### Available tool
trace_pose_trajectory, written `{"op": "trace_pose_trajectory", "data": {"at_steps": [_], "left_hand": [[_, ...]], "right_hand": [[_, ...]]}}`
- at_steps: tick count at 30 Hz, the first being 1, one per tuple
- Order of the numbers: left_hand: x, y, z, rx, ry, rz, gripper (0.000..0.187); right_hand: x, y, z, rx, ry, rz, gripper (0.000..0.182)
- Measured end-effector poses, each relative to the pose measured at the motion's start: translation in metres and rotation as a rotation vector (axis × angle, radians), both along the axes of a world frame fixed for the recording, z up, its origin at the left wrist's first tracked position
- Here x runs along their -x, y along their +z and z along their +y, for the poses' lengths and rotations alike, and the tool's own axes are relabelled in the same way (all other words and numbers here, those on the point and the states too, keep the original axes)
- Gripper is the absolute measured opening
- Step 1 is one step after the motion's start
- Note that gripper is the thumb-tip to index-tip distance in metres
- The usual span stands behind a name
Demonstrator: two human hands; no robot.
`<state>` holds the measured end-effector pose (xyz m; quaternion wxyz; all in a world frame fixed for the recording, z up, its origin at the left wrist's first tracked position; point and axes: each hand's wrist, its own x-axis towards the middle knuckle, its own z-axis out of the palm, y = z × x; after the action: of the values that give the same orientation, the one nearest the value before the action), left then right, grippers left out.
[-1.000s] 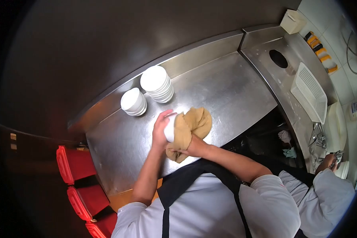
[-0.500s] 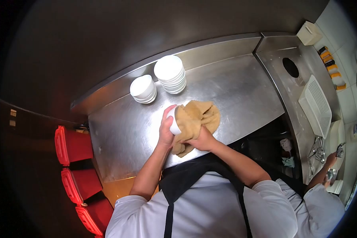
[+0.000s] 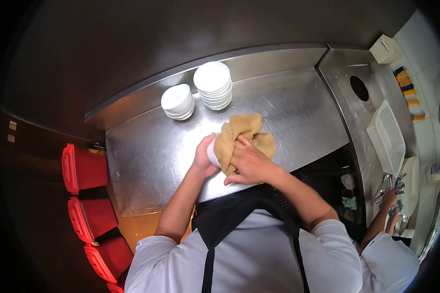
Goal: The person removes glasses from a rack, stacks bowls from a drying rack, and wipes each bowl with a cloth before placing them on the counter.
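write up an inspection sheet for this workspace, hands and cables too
surface: steel counter, bright glare, faint marks
job's things: white bowl, tan cloth over its mouth
clutter: taller bowl stack and shorter bowl stack near the back ledge
hands: left hand grips the bowl's outside; right hand is against the cloth
cables: thin dark line on right wall, cable or hose unclear
surroundings: red bins at left; at right, white basket and another person's hands by metal items

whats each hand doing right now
Left hand: closed around the side of a white bowl.
Right hand: pressing tan cloth into it.
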<state>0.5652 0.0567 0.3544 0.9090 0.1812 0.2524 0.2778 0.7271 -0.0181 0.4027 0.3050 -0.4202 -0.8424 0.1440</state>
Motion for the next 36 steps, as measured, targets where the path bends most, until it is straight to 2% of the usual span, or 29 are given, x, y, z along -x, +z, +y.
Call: {"op": "trace_pose_trajectory", "data": {"at_steps": [2,3,6,7,10,11,14,15,18,19,21,24,25,28,31,34,36], "left_hand": [[0.002,0.007,0.003,-0.011,-0.128,0.031,0.049],[0.001,0.014,0.003,-0.085,-0.095,0.139,0.044],[-0.005,-0.022,0.004,-0.681,0.043,0.401,0.045],[0.0,-0.036,0.002,-0.584,0.053,0.316,0.047],[0.004,-0.022,0.001,-0.274,0.089,0.108,0.049],[0.004,-0.023,0.011,-0.182,0.049,0.101,0.048],[0.0,-0.005,0.02,-0.028,-0.116,0.094,0.048],[0.001,-0.005,0.023,0.055,-0.129,0.08,0.044],[0.0,-0.018,0.022,-0.054,-0.059,0.189,0.04],[0.0,-0.029,0.018,-0.216,0.03,0.285,0.036],[0.002,-0.026,0.013,-0.248,0.035,0.143,0.034],[0.0,-0.026,0.011,-0.234,0.082,0.009,0.03],[0.0,-0.027,0.009,-0.217,0.106,-0.019,0.029],[0.001,-0.028,0.006,-0.223,0.124,-0.03,0.03],[-0.001,-0.023,-0.004,-0.204,0.165,0.016,0.033],[-0.003,-0.013,-0.018,-0.164,0.276,0.047,0.035],[0.0,-0.028,-0.017,-0.182,0.264,0.015,0.038]], "right_hand": [[-0.001,-0.031,0.0,0.015,-0.039,-0.124,0.045],[0.002,-0.04,0.0,0.021,-0.051,-0.188,0.045],[0.041,-0.041,-0.009,0.57,-0.392,0.283,0.034],[0.036,-0.032,-0.007,0.829,-0.374,0.557,0.035],[0.034,-0.03,-0.012,0.764,-0.161,0.679,0.039],[0.03,-0.039,-0.011,0.387,-0.108,0.408,0.042],[0.021,-0.06,-0.003,0.131,-0.218,-0.043,0.046],[0.023,-0.067,-0.003,0.127,-0.249,-0.022,0.049],[0.023,-0.065,-0.005,0.376,-0.223,0.23,0.044],[0.023,-0.059,-0.006,0.409,-0.194,0.355,0.042],[0.019,-0.039,0.0,0.464,-0.139,0.605,0.039],[0.004,-0.035,0.008,0.829,-0.312,0.935,0.03],[0.008,-0.034,0.011,0.716,-0.391,1.146,0.026],[-0.015,-0.05,0.026,0.49,-0.579,0.947,0.025],[-0.041,-0.091,0.031,0.214,-0.924,0.785,0.025],[-0.053,-0.074,0.021,0.017,-1.01,0.834,0.023],[-0.037,-0.071,0.005,0.038,-0.875,0.729,0.023]]}}
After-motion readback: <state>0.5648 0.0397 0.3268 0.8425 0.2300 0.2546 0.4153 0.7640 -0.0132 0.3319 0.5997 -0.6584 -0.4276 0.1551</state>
